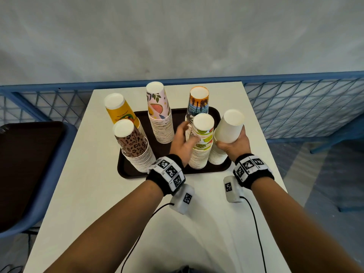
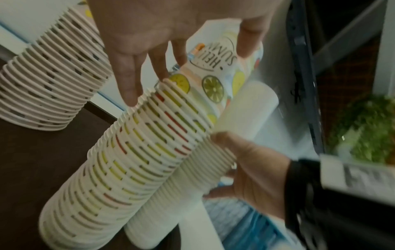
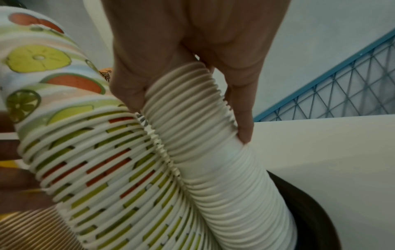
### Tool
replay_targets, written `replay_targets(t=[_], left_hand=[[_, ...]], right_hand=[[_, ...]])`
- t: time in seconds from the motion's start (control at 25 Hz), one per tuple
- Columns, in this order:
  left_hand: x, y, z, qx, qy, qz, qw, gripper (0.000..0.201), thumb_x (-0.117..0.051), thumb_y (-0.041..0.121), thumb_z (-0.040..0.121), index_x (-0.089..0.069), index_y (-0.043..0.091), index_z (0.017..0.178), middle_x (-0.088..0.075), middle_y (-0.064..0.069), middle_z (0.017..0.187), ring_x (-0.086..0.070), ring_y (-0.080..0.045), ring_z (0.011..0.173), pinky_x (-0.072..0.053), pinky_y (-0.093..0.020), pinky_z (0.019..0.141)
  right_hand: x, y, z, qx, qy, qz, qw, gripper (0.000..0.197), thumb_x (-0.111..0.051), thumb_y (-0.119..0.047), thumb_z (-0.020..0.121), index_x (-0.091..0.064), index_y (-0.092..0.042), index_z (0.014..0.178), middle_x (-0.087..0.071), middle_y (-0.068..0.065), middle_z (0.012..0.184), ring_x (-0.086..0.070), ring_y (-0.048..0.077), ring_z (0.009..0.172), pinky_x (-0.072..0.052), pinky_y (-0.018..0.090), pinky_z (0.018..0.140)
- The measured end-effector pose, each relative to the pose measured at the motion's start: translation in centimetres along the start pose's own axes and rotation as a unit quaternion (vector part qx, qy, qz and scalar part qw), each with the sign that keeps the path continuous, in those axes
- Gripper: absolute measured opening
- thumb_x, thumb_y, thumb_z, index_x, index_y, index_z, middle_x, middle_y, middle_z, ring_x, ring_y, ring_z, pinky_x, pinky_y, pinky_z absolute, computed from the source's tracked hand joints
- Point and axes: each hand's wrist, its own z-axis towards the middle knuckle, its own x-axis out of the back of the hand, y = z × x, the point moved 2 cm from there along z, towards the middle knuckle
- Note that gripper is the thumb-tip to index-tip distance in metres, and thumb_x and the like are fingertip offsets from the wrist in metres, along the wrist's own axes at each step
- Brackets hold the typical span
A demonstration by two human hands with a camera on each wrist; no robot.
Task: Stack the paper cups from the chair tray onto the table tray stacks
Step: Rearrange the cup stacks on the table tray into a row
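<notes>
A dark table tray [image 1: 206,170] holds several stacks of upturned paper cups. My right hand [image 1: 232,143] grips the upper rims of the plain white cup stack [image 1: 229,127], which leans to the right; in the right wrist view the thumb and fingers [image 3: 243,128] wrap around the white stack [image 3: 213,169]. My left hand [image 1: 187,135] rests with straight fingers [image 2: 128,84] against the side of the citrus-print stack [image 1: 202,134], next to the white one. The citrus stack [image 2: 132,152] and the white stack [image 2: 192,177] touch side by side.
On the same tray stand a leopard-print stack [image 1: 134,144], a yellow stack [image 1: 120,111], a pink fruit stack [image 1: 157,107] and an orange-and-blue palm stack [image 1: 199,101]. A second dark tray [image 1: 29,154] lies on a blue chair at the left. A blue mesh fence [image 1: 295,107] runs behind the table.
</notes>
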Motion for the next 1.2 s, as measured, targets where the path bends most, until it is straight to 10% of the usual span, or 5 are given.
replay_targets(t=[0.2,0.4,0.6,1.2], left_hand=[[1.9,3.2,4.8,0.000,0.086,0.022,0.996,0.060,-0.059,0.027,0.087,-0.031,0.018,0.140,-0.039,-0.008,0.145,-0.040,-0.026,0.132,-0.034,-0.042,0.111],[1.0,4.0,8.6,-0.008,-0.041,0.160,0.986,0.097,-0.077,0.025,0.072,-0.015,0.026,0.146,-0.033,-0.005,0.151,-0.037,-0.027,0.135,-0.031,-0.045,0.113],[-0.3,2.8,9.8,-0.001,-0.115,0.268,0.957,0.085,-0.070,0.027,0.078,-0.018,0.021,0.145,-0.047,-0.010,0.142,-0.045,-0.028,0.130,-0.035,-0.039,0.111],[4.2,1.0,3.6,-0.051,0.022,0.185,0.981,0.078,-0.074,0.011,0.073,-0.030,0.014,0.138,-0.053,-0.006,0.133,-0.049,-0.014,0.118,-0.033,-0.019,0.096]], right_hand=[[0.1,-0.1,0.0,-0.001,-0.002,0.000,1.000,0.081,-0.082,-0.008,0.062,-0.037,-0.015,0.130,-0.055,0.011,0.123,-0.048,0.018,0.100,-0.043,0.031,0.090],[0.1,0.0,-0.3,-0.013,-0.004,-0.003,1.000,0.079,-0.082,-0.009,0.062,-0.039,-0.016,0.128,-0.056,0.011,0.122,-0.052,0.023,0.104,-0.045,0.033,0.090],[0.1,0.1,-1.0,-0.018,-0.006,-0.008,1.000,0.077,-0.080,-0.006,0.063,-0.040,-0.014,0.127,-0.056,0.011,0.122,-0.048,0.017,0.099,-0.043,0.029,0.089],[-0.3,0.2,2.0,-0.002,-0.027,0.001,1.000,0.080,-0.082,-0.006,0.059,-0.040,-0.014,0.127,-0.053,0.009,0.121,-0.052,0.024,0.108,-0.046,0.039,0.095]])
